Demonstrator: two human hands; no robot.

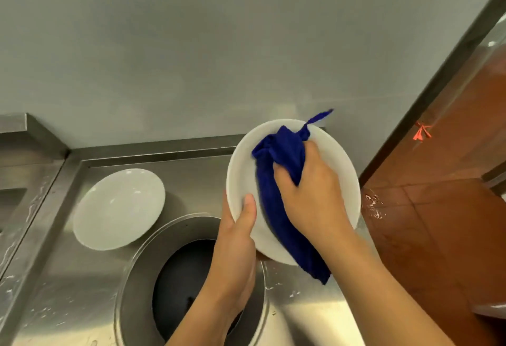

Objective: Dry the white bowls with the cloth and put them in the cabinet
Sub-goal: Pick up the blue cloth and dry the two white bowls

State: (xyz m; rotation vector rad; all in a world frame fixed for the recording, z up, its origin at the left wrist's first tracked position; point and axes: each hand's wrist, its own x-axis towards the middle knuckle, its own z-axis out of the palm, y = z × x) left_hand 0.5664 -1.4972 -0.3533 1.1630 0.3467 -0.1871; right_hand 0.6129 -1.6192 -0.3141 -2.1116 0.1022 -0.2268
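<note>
Two bowls: left hand (235,238) fingers grip one (336,170), right hand (309,195) fingers clutch cloth (284,151) inside; other (119,208) on surface (54,291).

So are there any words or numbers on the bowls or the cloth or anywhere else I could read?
No, there is nothing to read here.
The held white bowl: plain, no print.
The second white bowl on the steel counter: plain.
The blue cloth: no label showing.
The red mark on the floor is a scribble, not a letter.
</note>
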